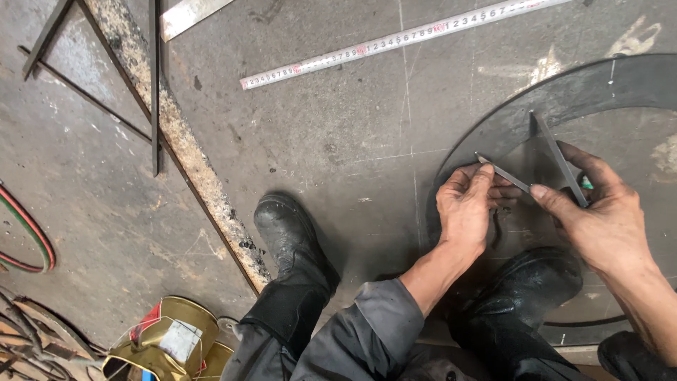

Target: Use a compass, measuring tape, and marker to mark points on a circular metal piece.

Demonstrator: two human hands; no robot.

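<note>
In the head view, the left hand pinched one thin leg of a metal divider, fingers closed on it near its tip, while the right hand gripped the other leg. The divider lay on a dark round steel plate, close inside its curved edge. Two black boots rested on the steel floor, one on the plate. A steel ruler lay well apart above, with bare floor between. A rusty angle bar ran at left, beside hoses and a brass-coloured can
</note>
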